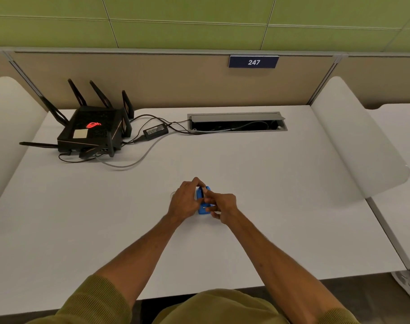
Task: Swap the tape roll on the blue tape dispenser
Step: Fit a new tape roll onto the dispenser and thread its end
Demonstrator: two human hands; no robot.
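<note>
The small blue tape dispenser stands on the white desk, mid-desk in front of me. My left hand wraps its left side, fingers curled over the top end. My right hand touches its right side, with the index finger laid across the dispenser's top and the other fingers pinched near its near end. A faint clear ring, possibly a tape roll, peeks out on the desk just left of my left hand. Whether a roll sits inside the dispenser is hidden by my fingers.
A black router with several antennas stands at the back left, its power brick and cables trailing to an open cable hatch at the back centre. White side dividers flank the desk.
</note>
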